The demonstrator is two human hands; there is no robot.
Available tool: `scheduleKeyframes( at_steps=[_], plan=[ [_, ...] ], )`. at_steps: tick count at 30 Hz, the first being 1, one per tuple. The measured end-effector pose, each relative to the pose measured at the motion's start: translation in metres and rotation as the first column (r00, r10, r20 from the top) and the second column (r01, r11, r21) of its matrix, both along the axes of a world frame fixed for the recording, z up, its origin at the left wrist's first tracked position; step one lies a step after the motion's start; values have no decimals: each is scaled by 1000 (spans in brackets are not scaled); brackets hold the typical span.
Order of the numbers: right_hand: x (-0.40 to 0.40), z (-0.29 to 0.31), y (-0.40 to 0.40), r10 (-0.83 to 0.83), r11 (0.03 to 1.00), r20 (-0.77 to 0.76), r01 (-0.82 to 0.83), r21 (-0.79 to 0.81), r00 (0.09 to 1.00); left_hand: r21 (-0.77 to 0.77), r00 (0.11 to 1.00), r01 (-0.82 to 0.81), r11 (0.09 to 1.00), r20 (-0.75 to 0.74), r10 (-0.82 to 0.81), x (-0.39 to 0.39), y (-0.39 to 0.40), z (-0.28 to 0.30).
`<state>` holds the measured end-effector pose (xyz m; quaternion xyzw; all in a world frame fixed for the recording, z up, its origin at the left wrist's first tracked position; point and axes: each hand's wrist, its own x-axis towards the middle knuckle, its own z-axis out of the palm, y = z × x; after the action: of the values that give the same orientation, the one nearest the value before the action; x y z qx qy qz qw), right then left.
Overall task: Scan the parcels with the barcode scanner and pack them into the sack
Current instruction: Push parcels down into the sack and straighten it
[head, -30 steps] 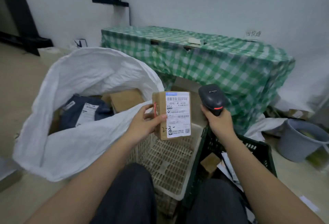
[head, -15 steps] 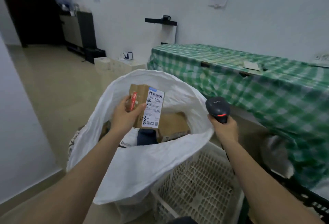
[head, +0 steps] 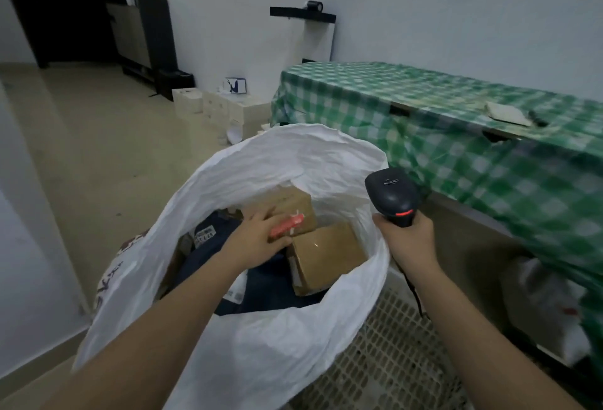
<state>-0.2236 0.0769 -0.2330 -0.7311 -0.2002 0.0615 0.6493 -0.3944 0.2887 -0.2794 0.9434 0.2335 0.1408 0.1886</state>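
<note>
A white sack [head: 267, 338] stands open in front of me. My left hand [head: 257, 236] is down inside its mouth and grips a small brown cardboard parcel [head: 293, 207] with a red strip on its side. Beside it lies another brown box [head: 326, 256], on top of dark blue mailer bags [head: 270, 289]. My right hand [head: 408, 240] grips the handle of the black barcode scanner [head: 393, 196] just right of the sack's rim, head up, a red mark showing on it.
A white perforated plastic crate [head: 391, 360] sits under my right arm. A table with a green checked cloth [head: 456, 135] stands to the right. Small white boxes [head: 215, 106] line the far wall, and a dark cabinet [head: 143, 34] stands at the back left.
My left hand carried the labelled parcel from in front of the scanner over to the sack and lowered it inside. The view swung left; the scanner hand stayed beside the sack.
</note>
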Motion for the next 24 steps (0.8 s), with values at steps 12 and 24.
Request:
scheduleKeyframes(
  at_steps=[12, 24],
  plan=[
    [1, 32, -47, -68, 997, 39, 69, -22, 997, -4, 953, 34, 999, -301, -34, 18, -11, 32],
    [-49, 42, -160, -62, 987, 83, 74, -146, 995, -321, 935, 184, 929, 349, -64, -24, -128, 94]
  ],
)
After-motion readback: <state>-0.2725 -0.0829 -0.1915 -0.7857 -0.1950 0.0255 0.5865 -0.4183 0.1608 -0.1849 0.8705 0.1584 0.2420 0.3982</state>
